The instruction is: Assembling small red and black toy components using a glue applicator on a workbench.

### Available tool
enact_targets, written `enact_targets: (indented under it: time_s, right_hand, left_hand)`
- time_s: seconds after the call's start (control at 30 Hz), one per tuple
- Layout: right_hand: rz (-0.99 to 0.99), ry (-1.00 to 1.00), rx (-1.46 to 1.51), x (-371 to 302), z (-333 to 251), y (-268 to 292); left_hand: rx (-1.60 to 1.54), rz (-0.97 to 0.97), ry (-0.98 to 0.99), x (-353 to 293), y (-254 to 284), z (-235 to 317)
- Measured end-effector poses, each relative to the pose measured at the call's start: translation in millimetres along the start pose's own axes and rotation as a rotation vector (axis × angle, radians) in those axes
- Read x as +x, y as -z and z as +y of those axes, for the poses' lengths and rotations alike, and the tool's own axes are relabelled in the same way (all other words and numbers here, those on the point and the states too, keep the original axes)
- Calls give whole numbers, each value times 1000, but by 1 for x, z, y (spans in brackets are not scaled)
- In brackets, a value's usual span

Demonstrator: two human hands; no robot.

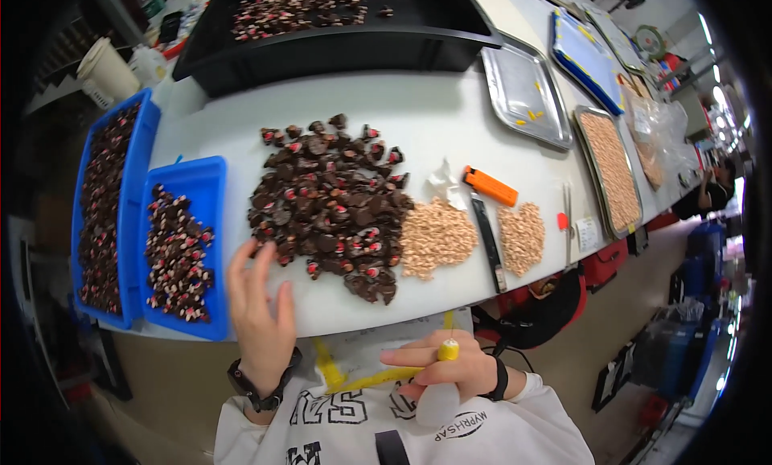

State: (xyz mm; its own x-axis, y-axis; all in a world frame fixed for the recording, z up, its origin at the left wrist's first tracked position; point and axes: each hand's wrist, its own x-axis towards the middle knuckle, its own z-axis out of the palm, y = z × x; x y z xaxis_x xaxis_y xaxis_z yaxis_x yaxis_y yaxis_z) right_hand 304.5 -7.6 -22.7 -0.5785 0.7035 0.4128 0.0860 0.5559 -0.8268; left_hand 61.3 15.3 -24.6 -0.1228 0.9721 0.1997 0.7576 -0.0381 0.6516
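A heap of small dark brown pieces with red and pink spots lies on the white tabletop. At its near left edge is my left hand, fingers stretched and apart, fingertips beside or touching the outermost pieces; I see nothing held in it. My right hand, in front of my body below the table edge, grips a white squeeze bottle with a yellow cap and a thin needle tip pointing up. Two piles of small beige pieces lie right of the dark heap.
Blue trays of mixed small pieces stand at left, a large black bin behind. At right are an orange-handled tool, a dark flat strip, tweezers, a metal tray and a tray of beige pieces.
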Motion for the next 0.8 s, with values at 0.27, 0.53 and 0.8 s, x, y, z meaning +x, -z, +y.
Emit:
enact_targets:
  time_s: [0.27,0.53,0.8]
  right_hand:
    - [27,84,-29,-2,9,3]
    - [49,218,70,1,11,8]
    - [205,155,358,-1,14,0]
  left_hand:
    - [274,48,-95,3,-15,-13]
    - [29,224,2,-4,-20,-18]
    - [-581,-38,-142,-17,-20,17]
